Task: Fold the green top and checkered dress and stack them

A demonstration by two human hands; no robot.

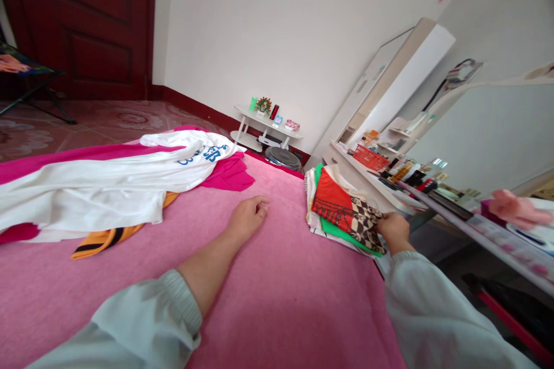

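On the pink bedspread [289, 282], my left hand [247, 218] hovers or rests near the middle; its fingers are loosely bent and apart, with nothing in them. At the right edge my right hand [395, 229] pinches the corner of a folded orange and brown-checked garment [335, 202]. That garment lies on top of a stack of folded clothes [318, 228], with green and white layers showing beneath. Left of my left hand, a white shirt [130, 176] with blue lettering is spread out over magenta clothing [231, 173]. An orange garment with black stripes [110, 240] sticks out from under it.
A dressing table [396, 199] with a red basket [370, 157], bottles and a mirror [497, 132] stands close on the right. Beyond the bed are a small white shelf [268, 121] and a white wall. A dark red door [95, 23] and folding stool [32, 72] are at left.
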